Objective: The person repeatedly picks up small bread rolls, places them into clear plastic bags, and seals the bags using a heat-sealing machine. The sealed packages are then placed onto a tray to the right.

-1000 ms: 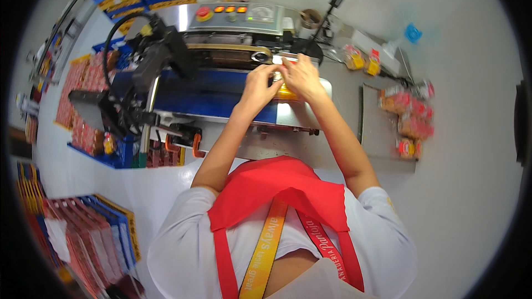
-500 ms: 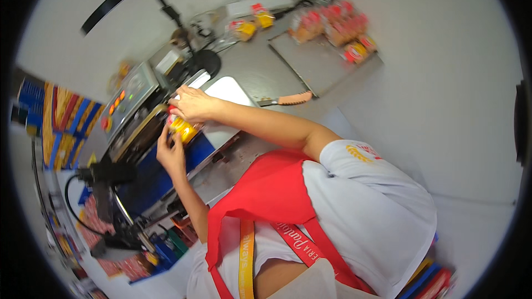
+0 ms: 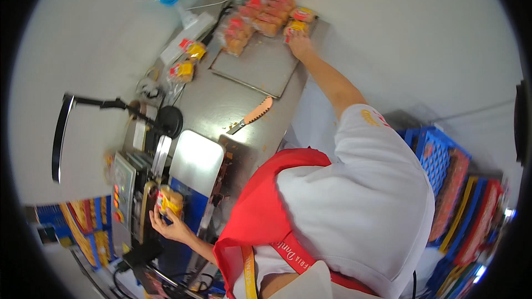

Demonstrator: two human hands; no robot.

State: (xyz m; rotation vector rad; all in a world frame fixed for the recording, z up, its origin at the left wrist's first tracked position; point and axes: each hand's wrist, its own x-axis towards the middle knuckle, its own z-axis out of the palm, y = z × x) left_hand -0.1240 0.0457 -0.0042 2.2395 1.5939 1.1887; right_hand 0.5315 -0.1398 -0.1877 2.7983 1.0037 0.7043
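My left hand (image 3: 170, 228) is closed on a bag of bread rolls (image 3: 169, 201) with a yellow label, at the feed side of a band sealing machine (image 3: 124, 194). My right arm stretches away to the far end of the bench. There my right hand (image 3: 300, 45) has its fingers on another yellow-labelled bag of rolls (image 3: 297, 26), at the corner of a metal tray (image 3: 255, 68). One more such bag (image 3: 303, 14) lies just behind it. The right fingertips are slightly blurred and partly hidden against the bag.
Several red-labelled bread bags (image 3: 267, 16) sit along the tray's far side. A serrated knife (image 3: 256, 112) with a peach handle lies mid-bench. Two yellow-labelled packs (image 3: 182, 71) rest by the wall, near a lamp stand (image 3: 169, 122). Blue crates (image 3: 435, 152) stand at right.
My right hand has left the bag at the sealer and reached out to the bag on the tray. My left hand keeps its bag by the machine. The view has turned.
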